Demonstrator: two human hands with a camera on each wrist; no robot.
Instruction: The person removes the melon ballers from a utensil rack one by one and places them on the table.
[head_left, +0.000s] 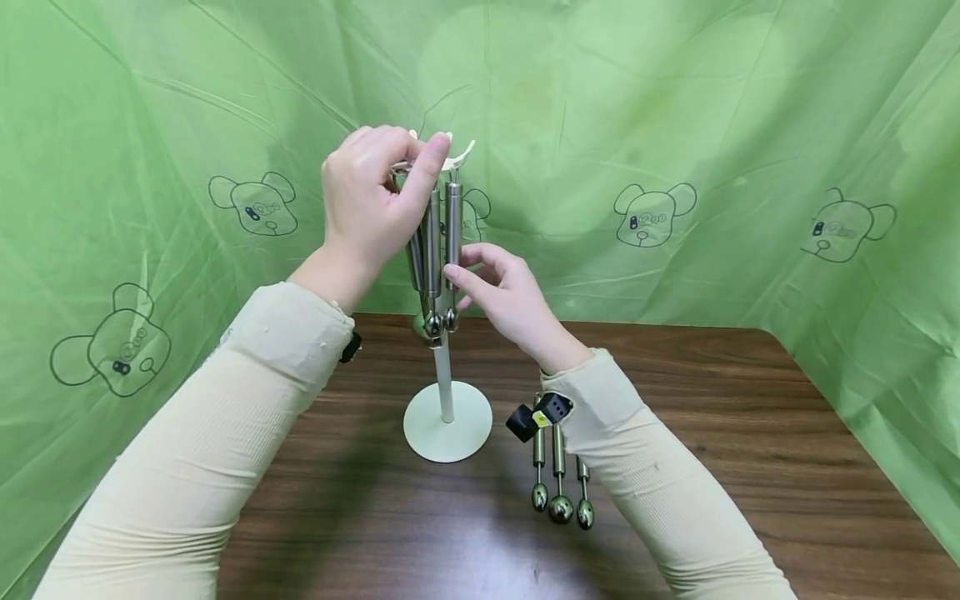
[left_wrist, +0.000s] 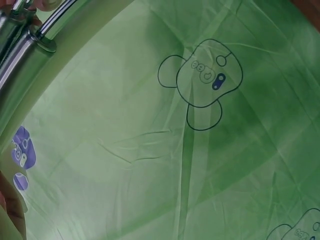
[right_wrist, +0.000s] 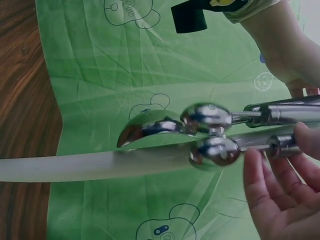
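My left hand (head_left: 367, 187) grips the top of a white stand (head_left: 442, 446), thumb in front and fingers behind; it partly hides the curved hooks (head_left: 463, 156). Several metal utensils with tube handles and rounded, spoon-like ends hang under it. With thumb and fingers, my right hand (head_left: 510, 296) pinches the lower handle of the rightmost metal spoon (head_left: 453, 221), beside the stand's pole (head_left: 444, 375). The right wrist view shows two shiny rounded ends and an open-sided bowl (right_wrist: 150, 131) close to the pole. The left wrist view catches only metal handles (left_wrist: 22, 52) and bits of hand.
Three similar metal utensils (head_left: 561, 508) lie on the brown wooden table (head_left: 697, 467), right of the stand's round base and partly under my right forearm. A green curtain (head_left: 555, 100) with bear drawings surrounds the table's back and sides.
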